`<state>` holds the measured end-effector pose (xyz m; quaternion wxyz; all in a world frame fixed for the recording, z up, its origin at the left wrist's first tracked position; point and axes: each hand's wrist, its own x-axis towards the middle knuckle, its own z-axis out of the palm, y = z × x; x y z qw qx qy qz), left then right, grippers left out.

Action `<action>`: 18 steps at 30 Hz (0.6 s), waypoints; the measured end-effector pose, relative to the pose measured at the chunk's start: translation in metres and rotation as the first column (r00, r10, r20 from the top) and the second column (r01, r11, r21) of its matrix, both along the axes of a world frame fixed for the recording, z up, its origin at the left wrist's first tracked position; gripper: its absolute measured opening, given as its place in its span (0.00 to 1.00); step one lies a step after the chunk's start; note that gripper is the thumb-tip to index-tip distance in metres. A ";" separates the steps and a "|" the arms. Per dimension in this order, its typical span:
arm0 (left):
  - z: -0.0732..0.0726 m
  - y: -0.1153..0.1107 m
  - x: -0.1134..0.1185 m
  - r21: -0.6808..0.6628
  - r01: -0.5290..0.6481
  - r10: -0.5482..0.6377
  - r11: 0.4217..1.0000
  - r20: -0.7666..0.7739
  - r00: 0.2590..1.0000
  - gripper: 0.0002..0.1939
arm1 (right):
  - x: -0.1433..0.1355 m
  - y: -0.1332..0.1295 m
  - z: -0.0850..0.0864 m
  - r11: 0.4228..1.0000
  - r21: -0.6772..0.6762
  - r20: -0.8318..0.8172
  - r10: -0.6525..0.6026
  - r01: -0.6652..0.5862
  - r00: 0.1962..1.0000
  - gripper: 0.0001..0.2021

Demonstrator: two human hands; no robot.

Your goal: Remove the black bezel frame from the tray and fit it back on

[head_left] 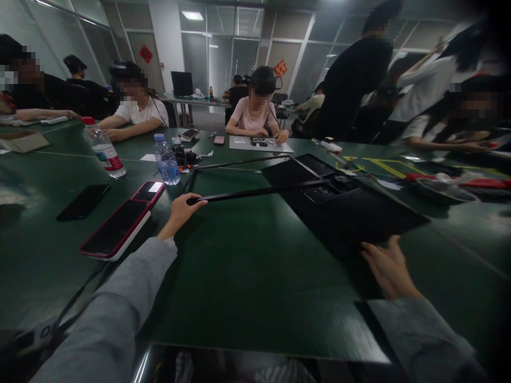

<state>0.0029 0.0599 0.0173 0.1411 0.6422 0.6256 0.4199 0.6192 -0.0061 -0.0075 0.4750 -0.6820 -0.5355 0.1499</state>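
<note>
My left hand [181, 211] is closed on the near left corner of a thin black frame [247, 192], left of centre. The frame's right part lies over a flat black panel [359, 218], where dark fittings show near the middle. At the panel's near right edge is my right hand [389, 266], thumb raised and fingers apart; whether its fingertips touch the panel is hard to tell.
On the green table [239, 287] stand two water bottles [106, 151] [166, 162]. A red-edged phone [123, 223] and a black phone [83, 202] lie at left. People sit across the table; one person stands behind. A bowl [445, 190] is at right.
</note>
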 end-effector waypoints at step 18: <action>0.011 -0.003 0.002 0.156 -0.081 0.099 0.984 -0.107 0.989 0.16 | -0.081 0.198 0.001 0.980 0.188 -0.150 0.096 -0.067 0.984 0.29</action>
